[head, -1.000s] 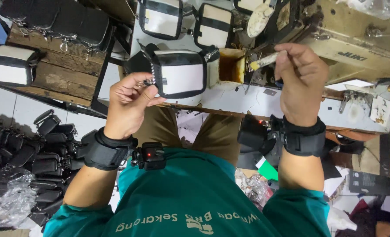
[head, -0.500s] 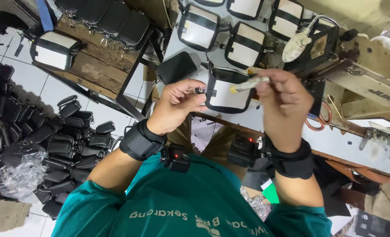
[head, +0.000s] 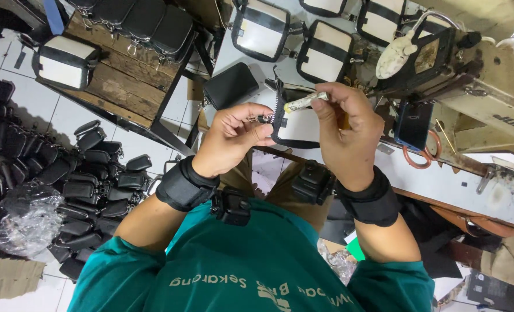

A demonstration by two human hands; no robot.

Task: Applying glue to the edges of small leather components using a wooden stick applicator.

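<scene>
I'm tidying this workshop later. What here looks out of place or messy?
A heap of small black pouches lies loose on the tiled floor beside a crumpled clear plastic bag, rather than stacked like those on the wooden table. Nothing looks damaged.

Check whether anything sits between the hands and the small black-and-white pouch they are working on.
Nothing visible does. The left hand already pinches the metal zipper pull at the edge of the pouch, and the right hand holds a small pale stick-like tool against the pouch's top. No other thing lies between them.
</scene>
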